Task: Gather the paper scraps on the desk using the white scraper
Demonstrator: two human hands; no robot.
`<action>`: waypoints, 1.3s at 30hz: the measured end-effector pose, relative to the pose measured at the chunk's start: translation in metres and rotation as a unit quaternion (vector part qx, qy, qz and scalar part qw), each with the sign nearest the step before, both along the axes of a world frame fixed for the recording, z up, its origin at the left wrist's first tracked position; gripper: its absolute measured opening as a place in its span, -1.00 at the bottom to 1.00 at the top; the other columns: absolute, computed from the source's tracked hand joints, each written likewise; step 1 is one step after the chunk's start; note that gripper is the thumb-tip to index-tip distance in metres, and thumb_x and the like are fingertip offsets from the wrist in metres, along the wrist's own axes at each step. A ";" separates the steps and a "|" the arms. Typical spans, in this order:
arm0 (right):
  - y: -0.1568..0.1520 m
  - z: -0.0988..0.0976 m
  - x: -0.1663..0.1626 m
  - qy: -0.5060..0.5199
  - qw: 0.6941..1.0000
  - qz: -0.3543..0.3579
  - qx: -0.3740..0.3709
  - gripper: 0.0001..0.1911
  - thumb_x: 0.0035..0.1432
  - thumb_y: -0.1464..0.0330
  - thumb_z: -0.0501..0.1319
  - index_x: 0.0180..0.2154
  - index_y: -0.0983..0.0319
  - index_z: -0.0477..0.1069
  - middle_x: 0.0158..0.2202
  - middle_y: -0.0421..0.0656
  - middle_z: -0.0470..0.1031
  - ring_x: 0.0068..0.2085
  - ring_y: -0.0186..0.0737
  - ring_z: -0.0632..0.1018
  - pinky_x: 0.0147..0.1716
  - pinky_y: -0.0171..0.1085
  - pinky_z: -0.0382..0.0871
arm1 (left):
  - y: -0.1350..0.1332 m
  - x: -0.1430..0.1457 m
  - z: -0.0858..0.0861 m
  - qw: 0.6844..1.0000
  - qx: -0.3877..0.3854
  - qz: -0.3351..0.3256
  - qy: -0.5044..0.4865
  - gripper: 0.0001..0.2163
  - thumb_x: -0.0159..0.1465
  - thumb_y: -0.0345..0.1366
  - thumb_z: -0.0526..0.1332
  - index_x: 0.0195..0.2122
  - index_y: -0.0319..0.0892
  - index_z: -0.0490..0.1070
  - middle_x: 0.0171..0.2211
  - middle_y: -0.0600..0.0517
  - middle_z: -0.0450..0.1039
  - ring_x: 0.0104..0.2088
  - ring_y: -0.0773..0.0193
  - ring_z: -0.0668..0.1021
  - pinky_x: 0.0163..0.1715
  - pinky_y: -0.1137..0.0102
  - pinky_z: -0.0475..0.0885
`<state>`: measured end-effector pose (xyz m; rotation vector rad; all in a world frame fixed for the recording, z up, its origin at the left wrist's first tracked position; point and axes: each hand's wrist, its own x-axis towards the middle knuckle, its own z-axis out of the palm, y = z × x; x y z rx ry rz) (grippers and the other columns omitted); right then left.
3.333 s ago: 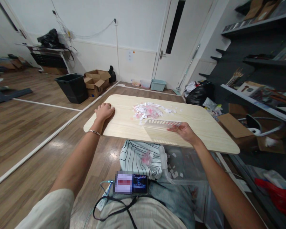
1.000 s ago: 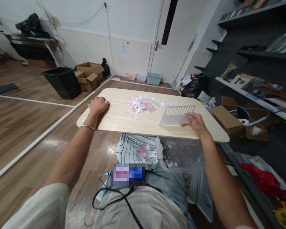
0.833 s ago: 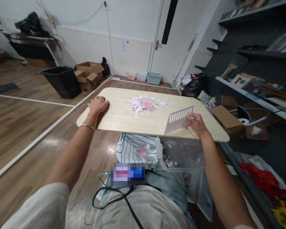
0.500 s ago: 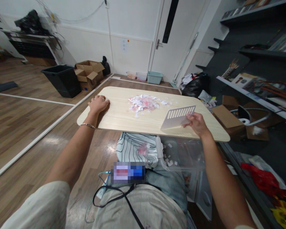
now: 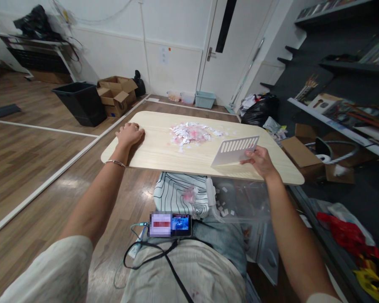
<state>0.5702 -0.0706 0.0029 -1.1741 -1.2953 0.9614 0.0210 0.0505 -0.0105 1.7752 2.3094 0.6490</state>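
My left hand (image 5: 129,134) lies on the left end of a light wooden tabletop (image 5: 158,155), empty, with its fingers apart. My right hand (image 5: 259,160) grips a thin white slotted plastic board (image 5: 229,155) by its right side. The board stands tilted on its long edge near the table's front, its row of slots along the top. Left of it and farther back lies a loose heap of white and pinkish paper scraps (image 5: 191,133), with a few small pieces scattered to its right. Neither hand touches the heap.
Below the table's front edge a clear plastic bin (image 5: 240,202) holds a few white scraps, beside a patterned cloth (image 5: 170,195). A phone (image 5: 181,225) on a cable lies at my lap. A black bin (image 5: 82,105) and cardboard boxes (image 5: 116,92) stand left; shelves (image 5: 341,71) line the right.
The whole view has shifted slightly upward in the picture. The board and my right hand have moved very slightly left. My left hand stays at its place on the table.
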 end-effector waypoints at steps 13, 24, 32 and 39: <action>0.004 -0.003 -0.003 -0.014 0.999 -0.030 0.019 -0.13 -0.34 -0.38 0.79 -0.38 0.16 0.58 -0.45 -0.17 0.65 -0.53 -0.21 0.64 -0.64 -0.27 0.66 | 0.000 0.001 0.000 1.000 0.006 0.003 -0.014 -0.36 0.38 0.02 0.17 0.43 -0.03 0.61 0.57 -0.39 0.46 0.55 -0.58 0.43 0.55 -0.49 0.23; 0.004 -0.006 0.006 -0.026 0.999 -0.015 0.013 -0.30 -0.15 -0.21 0.76 -0.30 0.15 0.60 -0.41 -0.19 0.65 -0.50 -0.24 0.62 -0.62 -0.28 0.64 | 0.003 -0.001 -0.002 1.000 0.000 0.006 -0.001 -0.35 0.43 0.02 0.13 0.47 -0.05 0.60 0.60 -0.38 0.44 0.57 -0.56 0.42 0.56 -0.45 0.26; 0.005 -0.006 0.001 0.007 1.000 -0.016 0.008 -0.40 -0.08 -0.09 0.77 -0.26 0.09 0.58 -0.24 -0.20 0.69 -0.21 -0.14 0.69 -0.42 -0.19 0.86 | 0.003 -0.001 -0.003 1.000 0.005 0.002 0.005 -0.36 0.42 0.00 0.13 0.44 -0.07 0.61 0.58 -0.41 0.46 0.56 -0.57 0.44 0.55 -0.49 0.27; 0.003 -0.004 -0.002 -0.012 1.000 0.019 0.019 -0.47 -0.05 0.00 0.76 -0.27 0.15 0.61 -0.33 -0.17 0.66 -0.41 -0.22 0.61 -0.59 -0.28 0.62 | 0.005 -0.002 -0.004 1.000 0.013 0.001 0.002 -0.39 0.41 -0.03 0.16 0.40 -0.10 0.64 0.56 -0.43 0.47 0.54 -0.58 0.46 0.53 -0.50 0.29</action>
